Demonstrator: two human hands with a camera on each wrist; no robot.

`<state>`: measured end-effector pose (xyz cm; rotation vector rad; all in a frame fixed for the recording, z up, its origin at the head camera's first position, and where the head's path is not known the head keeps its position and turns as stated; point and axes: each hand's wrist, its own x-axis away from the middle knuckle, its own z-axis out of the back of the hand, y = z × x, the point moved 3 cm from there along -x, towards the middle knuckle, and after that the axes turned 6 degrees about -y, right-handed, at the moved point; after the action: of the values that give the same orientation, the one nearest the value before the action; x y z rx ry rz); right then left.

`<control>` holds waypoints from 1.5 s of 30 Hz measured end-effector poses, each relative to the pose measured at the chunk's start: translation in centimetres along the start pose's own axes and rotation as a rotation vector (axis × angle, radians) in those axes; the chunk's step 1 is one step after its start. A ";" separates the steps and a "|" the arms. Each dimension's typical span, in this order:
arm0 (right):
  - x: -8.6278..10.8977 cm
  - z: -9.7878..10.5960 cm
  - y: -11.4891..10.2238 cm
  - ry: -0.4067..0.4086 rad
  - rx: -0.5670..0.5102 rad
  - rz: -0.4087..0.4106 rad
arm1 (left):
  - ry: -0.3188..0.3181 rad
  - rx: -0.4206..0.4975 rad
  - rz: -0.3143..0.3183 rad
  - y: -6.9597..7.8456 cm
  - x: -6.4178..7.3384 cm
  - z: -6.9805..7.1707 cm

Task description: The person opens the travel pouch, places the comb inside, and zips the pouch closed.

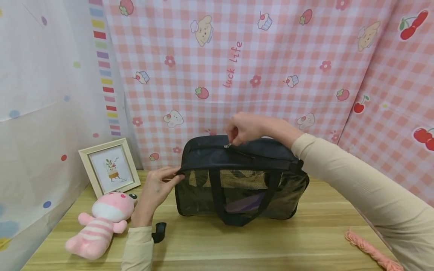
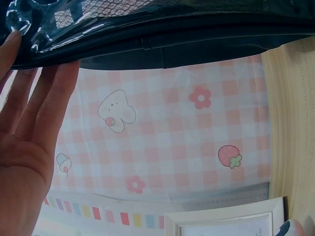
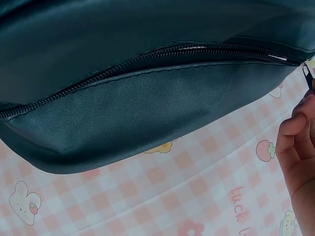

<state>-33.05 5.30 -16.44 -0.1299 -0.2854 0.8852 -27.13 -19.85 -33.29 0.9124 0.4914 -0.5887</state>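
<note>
Black bag (image 1: 203, 160) stands upright mid-desk (image 1: 257, 248), clear front toward the person. Left hand (image 1: 159, 185) pinches the bag's top left corner, thumb in front, fingers behind. Right hand (image 1: 249, 127) pinches the zipper pull (image 1: 228, 145) up on top, thumb against finger.

Handling, my guess: light, soft-sided, limp on top, likely to sag or slide along if the pull is tugged with no one bracing it. Top panel looks like smooth fake leather and already bows in the right wrist view. Front is shiny plastic, probably slick and easy to crease; nothing fragile about the bag itself. Good holds: the piped edge or a corner to steady it, the small metal pull for the zip, the strap handle (image 1: 239, 219) to lift. That handle hangs loose down the front.

Container check: zip (image 3: 142, 61) gapes in a narrow slit on the person's right of the pull; can't see inside through it. Through the front, a purple thing (image 1: 244, 205) shows low down behind the handle, too murky to name. Mesh (image 1: 244, 180) shows higher up. Any other contents: can't tell. Picture frame (image 1: 101, 146) at far left holds a potted-plant print.
</note>
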 end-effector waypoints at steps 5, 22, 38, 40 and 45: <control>0.3 0.0 0.1 -0.017 0.000 -0.007 | -0.001 -0.002 0.001 0.1 -0.1 0.0; 0.8 -0.5 0.8 -0.073 -0.021 -0.039 | 0.009 -0.003 0.005 0.1 0.0 -0.1; 1.2 -0.8 1.6 -0.086 -0.017 -0.046 | 0.010 -0.007 -0.005 0.3 0.0 0.0; 1.3 -0.9 1.7 -0.083 -0.017 -0.051 | 0.013 -0.013 -0.015 0.2 0.0 0.0; 1.5 -0.9 1.8 -0.079 -0.037 -0.044 | 0.015 -0.023 -0.023 0.1 0.0 0.0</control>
<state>-33.20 7.64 -17.46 -0.1229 -0.3769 0.8431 -27.02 -19.77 -33.25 0.8912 0.5210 -0.5962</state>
